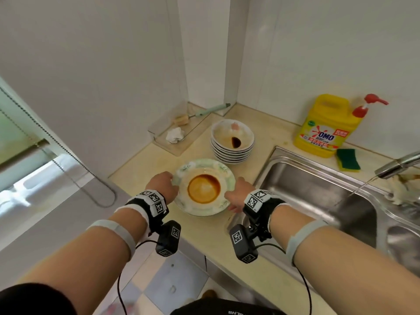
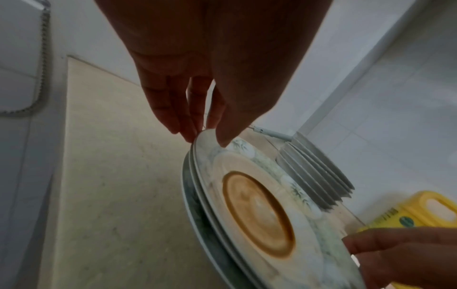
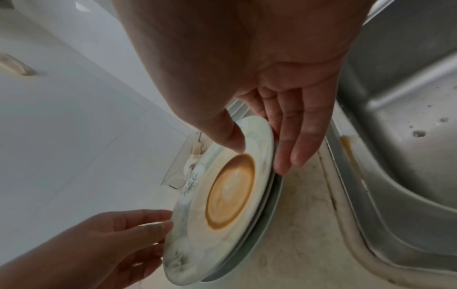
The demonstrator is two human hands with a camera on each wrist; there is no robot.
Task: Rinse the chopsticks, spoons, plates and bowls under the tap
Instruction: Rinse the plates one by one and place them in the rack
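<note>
A floral-rimmed plate (image 1: 204,187) with a pool of brown sauce tops a short stack of like plates on the beige counter. My left hand (image 1: 162,186) pinches its left rim, thumb on top and fingers under the edge (image 2: 206,136). My right hand (image 1: 236,196) takes the right rim, thumb on the upper face and fingers along the underside (image 3: 262,154). Both wrist views show the plate (image 2: 257,213) (image 3: 230,191) tilted by perspective. Behind stands a stack of small white bowls (image 1: 232,142), the top one stained with dark sauce. No chopsticks or spoons are visible.
The steel sink (image 1: 306,185) lies right of the plates, with the tap (image 1: 397,165) running a thin stream. A yellow detergent bottle (image 1: 327,126) and green sponge (image 1: 347,159) sit behind the sink. A clear tray (image 1: 177,130) holding a brush occupies the back corner.
</note>
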